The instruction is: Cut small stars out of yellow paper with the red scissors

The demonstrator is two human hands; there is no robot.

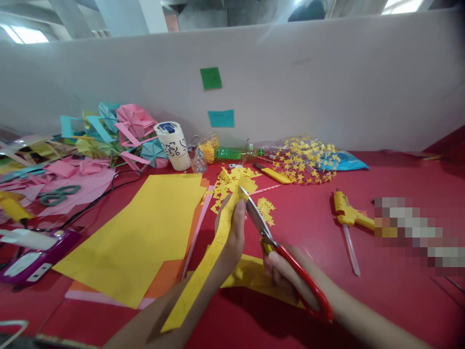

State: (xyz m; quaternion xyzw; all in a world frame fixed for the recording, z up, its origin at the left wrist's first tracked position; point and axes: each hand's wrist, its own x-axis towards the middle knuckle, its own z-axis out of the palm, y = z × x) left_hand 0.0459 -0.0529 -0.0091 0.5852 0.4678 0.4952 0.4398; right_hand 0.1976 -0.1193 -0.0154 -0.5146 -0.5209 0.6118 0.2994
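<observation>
The paper strip (pixel 215 247) is yellow with faint dark lines, and the scissors (pixel 267 236) combine silver blades with red and yellow handles. The table (pixel 301 223) is red, the big sheet (pixel 152 218) yellow, the sheets under it orange and pink, the glue gun (pixel 343 206) yellow, and the power strip (pixel 61 242) purple and white. The cup (pixel 174 145) is white with dark blue markings, the straw (pixel 267 189) striped pink and white, the bottle (pixel 230 153) green.
</observation>
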